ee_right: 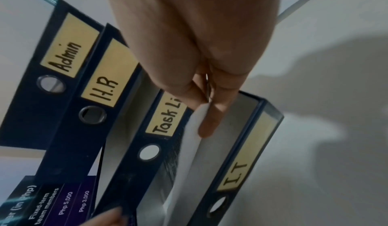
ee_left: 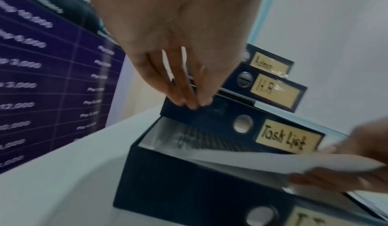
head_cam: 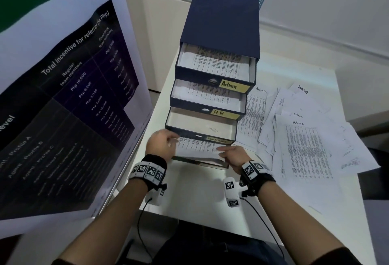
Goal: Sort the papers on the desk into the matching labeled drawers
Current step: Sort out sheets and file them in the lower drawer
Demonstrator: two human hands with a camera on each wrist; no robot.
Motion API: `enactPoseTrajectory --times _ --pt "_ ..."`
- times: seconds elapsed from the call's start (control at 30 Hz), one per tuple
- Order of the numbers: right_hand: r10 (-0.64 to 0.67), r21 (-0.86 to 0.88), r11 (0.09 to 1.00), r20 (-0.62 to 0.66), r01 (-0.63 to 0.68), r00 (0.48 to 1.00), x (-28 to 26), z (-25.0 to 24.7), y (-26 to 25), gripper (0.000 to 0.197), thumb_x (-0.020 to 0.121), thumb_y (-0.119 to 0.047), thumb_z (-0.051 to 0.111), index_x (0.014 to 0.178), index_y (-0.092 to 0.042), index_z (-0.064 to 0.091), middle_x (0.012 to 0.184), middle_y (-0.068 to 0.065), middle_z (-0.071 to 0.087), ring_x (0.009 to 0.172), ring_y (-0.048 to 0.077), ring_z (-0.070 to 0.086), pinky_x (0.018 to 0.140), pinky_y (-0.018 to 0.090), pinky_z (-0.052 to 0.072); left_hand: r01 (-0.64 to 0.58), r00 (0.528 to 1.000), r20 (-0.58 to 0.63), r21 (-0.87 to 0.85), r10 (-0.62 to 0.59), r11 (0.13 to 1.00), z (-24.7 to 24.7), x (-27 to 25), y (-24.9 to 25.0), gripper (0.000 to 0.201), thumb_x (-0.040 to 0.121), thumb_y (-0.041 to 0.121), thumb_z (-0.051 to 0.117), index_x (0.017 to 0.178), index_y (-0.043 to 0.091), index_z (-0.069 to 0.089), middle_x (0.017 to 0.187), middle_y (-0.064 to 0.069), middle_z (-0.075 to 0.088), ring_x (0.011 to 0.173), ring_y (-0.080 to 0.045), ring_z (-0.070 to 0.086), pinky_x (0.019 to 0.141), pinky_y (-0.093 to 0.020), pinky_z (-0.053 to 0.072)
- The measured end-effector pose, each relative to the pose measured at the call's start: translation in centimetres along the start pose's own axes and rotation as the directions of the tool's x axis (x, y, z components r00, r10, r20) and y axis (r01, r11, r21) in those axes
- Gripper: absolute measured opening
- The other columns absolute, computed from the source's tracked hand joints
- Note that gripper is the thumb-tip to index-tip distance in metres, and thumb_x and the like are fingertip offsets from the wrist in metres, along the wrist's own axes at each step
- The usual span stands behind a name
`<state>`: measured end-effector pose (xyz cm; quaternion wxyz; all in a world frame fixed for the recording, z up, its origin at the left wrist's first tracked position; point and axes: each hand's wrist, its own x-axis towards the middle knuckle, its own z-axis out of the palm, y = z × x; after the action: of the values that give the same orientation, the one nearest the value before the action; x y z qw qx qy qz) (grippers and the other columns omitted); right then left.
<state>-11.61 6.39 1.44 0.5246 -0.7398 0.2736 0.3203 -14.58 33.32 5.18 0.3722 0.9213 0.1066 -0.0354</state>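
A dark blue cabinet stands on the white desk [head_cam: 189,191] with its drawers pulled out in steps. The lowest is the IT drawer [head_cam: 202,162], under the Task List drawer [head_cam: 202,126]. A printed sheet [head_cam: 197,149] lies partly inside the IT drawer [ee_left: 178,188]. My right hand [head_cam: 223,151] pinches the sheet's right edge [ee_right: 195,146] between thumb and forefinger [ee_right: 208,103]. My left hand [head_cam: 171,138] has straight fingers [ee_left: 189,101] touching the front left corner of the Task List drawer [ee_left: 199,118]. That drawer looks nearly bare inside.
The Admin drawer [head_cam: 195,74] and HR drawer [head_cam: 189,104] above hold printed sheets. Several loose papers [head_cam: 305,138], some headed Admin, lie spread on the desk to the right. A large printed poster board [head_cam: 63,96] leans close on the left. Cables trail from both wristbands.
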Motion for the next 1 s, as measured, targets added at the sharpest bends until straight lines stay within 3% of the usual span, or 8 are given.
enactPoseTrajectory --times 0.13,0.23,0.4,0.57,0.67,0.77,0.87,1.0 --pt "0.010 -0.103 0.995 0.057 -0.004 0.998 -1.6 1.4 -2.5 0.033 0.088 0.006 0.050 0.109 -0.014 0.066 0.044 0.002 0.057 0.045 0.021 0.042 0.056 0.034 0.039 -0.209 0.890 0.438 0.147 0.126 0.967 2.8 0.1 0.8 0.029 0.097 0.032 0.052 0.116 0.022 0.072 0.122 0.002 0.069 0.115 -0.017 0.060 0.100 -0.024 0.043" --pt "-0.040 -0.041 0.998 0.137 0.047 0.990 -2.8 0.7 -3.0 0.034 0.087 0.010 0.048 0.112 -0.004 0.066 0.066 0.012 0.065 0.052 0.023 0.055 0.046 0.029 0.043 -0.288 0.763 0.646 0.369 -0.021 0.884 5.4 0.4 0.9 0.046 0.104 0.042 0.027 0.138 0.025 0.054 0.155 -0.006 0.037 0.141 -0.027 0.033 0.113 -0.038 0.031" --pt "-0.237 0.269 0.928 -0.105 0.257 0.966 -4.8 -5.3 -2.3 0.029 0.088 0.019 0.045 0.089 0.005 0.071 0.080 0.018 0.074 0.076 0.030 0.070 0.069 0.029 0.061 -0.326 0.743 0.662 0.488 -0.100 0.810 7.0 0.6 1.9 0.049 0.102 0.045 0.023 0.137 0.031 0.055 0.164 -0.001 0.013 0.149 -0.029 0.014 0.117 -0.042 0.025" --pt "-0.274 -0.460 0.888 -0.554 -0.014 0.786 -2.3 -16.0 3.9 0.037 0.089 -0.005 0.055 0.125 -0.012 0.063 0.130 0.009 0.061 0.102 0.027 0.062 0.085 0.035 0.054 -0.367 0.785 0.618 0.514 -0.038 0.775 7.1 1.4 7.0 0.029 0.093 0.027 0.051 0.111 0.019 0.072 0.124 -0.006 0.065 0.113 -0.028 0.059 0.096 -0.036 0.048" --pt "-0.273 -0.773 0.583 -0.476 -0.250 0.836 -0.7 -18.8 8.6 0.044 0.091 -0.020 0.050 0.133 -0.007 0.046 0.148 0.015 0.040 0.130 0.033 0.042 0.101 0.051 0.046 -0.395 0.732 0.676 0.323 0.082 0.860 7.8 1.9 11.4 0.022 0.091 0.026 0.056 0.101 0.021 0.076 0.109 -0.002 0.071 0.100 -0.023 0.064 0.087 -0.030 0.051" --pt "-0.287 -0.848 0.508 -0.333 -0.152 0.898 -1.0 -17.6 11.9 0.043 0.091 -0.033 0.051 0.125 -0.008 0.054 0.141 0.014 0.049 0.116 0.031 0.057 0.090 0.042 0.051 -0.266 0.629 0.772 0.099 0.095 0.959 10.3 2.1 15.2 0.021 0.091 0.031 0.061 0.102 0.024 0.078 0.109 0.003 0.073 0.102 -0.014 0.063 0.086 -0.023 0.047" --pt "-0.422 -0.814 0.577 -0.232 0.063 0.876 -2.3 -19.0 11.9 0.029 0.088 -0.032 0.055 0.092 -0.010 0.074 0.099 0.008 0.072 0.088 0.028 0.068 0.074 0.032 0.052 -0.208 0.611 0.788 0.073 0.071 0.975 14.4 2.2 18.1 0.025 0.093 0.031 0.062 0.110 0.019 0.076 0.113 -0.001 0.072 0.108 -0.017 0.063 0.087 -0.021 0.046" --pt "-0.387 -0.696 0.718 -0.396 0.002 0.833 -1.5 -25.6 11.5 0.049 0.085 -0.040 0.069 0.124 -0.011 0.064 0.125 0.014 0.059 0.113 0.031 0.056 0.098 0.041 0.047 0.015 0.712 0.697 0.109 -0.087 0.994 21.2 1.7 19.0 0.024 0.092 0.021 0.062 0.115 0.014 0.067 0.107 -0.007 0.065 0.116 -0.026 0.061 0.095 -0.028 0.046"
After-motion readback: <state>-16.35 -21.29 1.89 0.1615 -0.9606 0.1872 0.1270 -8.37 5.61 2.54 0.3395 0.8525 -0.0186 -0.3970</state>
